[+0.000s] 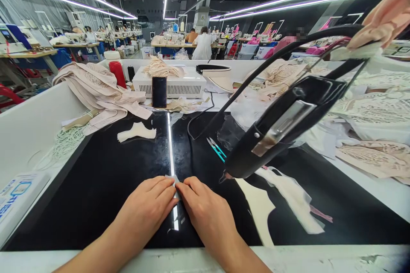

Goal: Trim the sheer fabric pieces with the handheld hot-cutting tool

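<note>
My left hand (pixel 145 209) and my right hand (pixel 205 211) rest on the glossy black tabletop (pixel 96 187), fingertips meeting in a pinch on a tiny pale scrap of fabric (pixel 174 178). The fingers of both hands are pressed together around it. Just to the right of my right hand hangs a black tool head (pixel 282 126) on a curved black arm, its tip pointing down close to the table. Cream fabric cut pieces (pixel 288 198) lie to the right of it. Teal thread snips (pixel 216 148) lie beyond my hands.
A pile of beige garments (pixel 99 89) sits at the back left, a white box unit (pixel 179 83) with a dark phone (pixel 159 91) leaning on it at the back centre. Lace pieces (pixel 374 136) cover the right side. Other people work at distant tables.
</note>
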Available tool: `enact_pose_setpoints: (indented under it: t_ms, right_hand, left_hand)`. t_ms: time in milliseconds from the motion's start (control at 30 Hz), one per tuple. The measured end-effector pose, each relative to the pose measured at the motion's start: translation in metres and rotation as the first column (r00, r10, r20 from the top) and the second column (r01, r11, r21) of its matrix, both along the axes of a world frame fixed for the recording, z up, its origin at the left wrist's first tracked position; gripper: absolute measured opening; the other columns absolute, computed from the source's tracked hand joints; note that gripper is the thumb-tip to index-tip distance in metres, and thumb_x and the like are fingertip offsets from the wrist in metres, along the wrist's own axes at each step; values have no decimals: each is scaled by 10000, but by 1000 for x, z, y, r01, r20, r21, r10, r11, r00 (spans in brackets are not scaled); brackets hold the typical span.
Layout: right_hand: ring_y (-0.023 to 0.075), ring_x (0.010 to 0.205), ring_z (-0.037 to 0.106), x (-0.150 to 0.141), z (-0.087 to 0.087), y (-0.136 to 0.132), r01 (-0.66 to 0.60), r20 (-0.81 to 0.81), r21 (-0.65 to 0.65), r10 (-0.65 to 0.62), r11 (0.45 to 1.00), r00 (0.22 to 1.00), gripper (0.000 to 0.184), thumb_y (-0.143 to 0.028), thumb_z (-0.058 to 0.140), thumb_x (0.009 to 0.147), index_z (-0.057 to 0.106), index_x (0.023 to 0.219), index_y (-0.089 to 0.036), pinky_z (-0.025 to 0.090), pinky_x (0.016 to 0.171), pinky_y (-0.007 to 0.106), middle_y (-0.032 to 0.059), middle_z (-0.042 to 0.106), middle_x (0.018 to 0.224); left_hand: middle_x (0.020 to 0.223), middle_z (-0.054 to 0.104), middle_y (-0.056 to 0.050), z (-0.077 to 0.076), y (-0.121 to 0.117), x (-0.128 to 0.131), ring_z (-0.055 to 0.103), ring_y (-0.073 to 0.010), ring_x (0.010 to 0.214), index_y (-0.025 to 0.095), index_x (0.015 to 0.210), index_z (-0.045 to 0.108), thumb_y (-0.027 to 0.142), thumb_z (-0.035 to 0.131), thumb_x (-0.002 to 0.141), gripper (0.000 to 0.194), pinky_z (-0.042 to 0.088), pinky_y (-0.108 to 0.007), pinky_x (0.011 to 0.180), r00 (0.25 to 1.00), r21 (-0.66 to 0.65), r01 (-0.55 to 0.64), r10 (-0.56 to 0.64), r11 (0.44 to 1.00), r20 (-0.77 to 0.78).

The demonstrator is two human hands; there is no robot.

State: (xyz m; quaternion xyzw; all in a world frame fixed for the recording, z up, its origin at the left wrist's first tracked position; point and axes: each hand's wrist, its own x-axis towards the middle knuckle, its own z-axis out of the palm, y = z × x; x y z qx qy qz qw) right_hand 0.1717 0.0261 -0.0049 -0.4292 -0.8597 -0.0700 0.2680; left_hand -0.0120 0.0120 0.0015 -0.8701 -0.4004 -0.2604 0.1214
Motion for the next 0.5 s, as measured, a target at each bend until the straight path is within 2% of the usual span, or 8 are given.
enact_pose_setpoints:
  t_ms: [300,400,500]
  right_hand:
    - [154,649,666,-1,1,2,1,7,37,-2,999,1000,266,-10,508,912,678,1028,-178,417,462,249,11,705,825]
    - [173,694,656,4,10,-1,-44,-37,150,50,988,998,240,-53,485,960,681,1055,-154,469,560,276,44,733,882]
    - [199,828,661,25,27,-11,-142,-162,332,204,933,965,205,-97,584,944,686,1111,-157,502,762,336,60,744,940]
  left_hand:
    - [1127,761,-83,-3,0,-1,729,-226,1033,122,1134,653,286,342,1087,355,622,-380,855,1000,-17,-3,3,1000,-1]
    - [1141,758,-78,-3,0,-1,726,-223,1042,130,1160,642,289,338,1089,351,617,-379,864,1000,-37,7,-8,999,-5]
    - [1148,755,-77,-1,0,1,723,-216,1052,136,1132,648,296,316,1095,371,611,-376,877,1000,-52,11,-10,999,12]
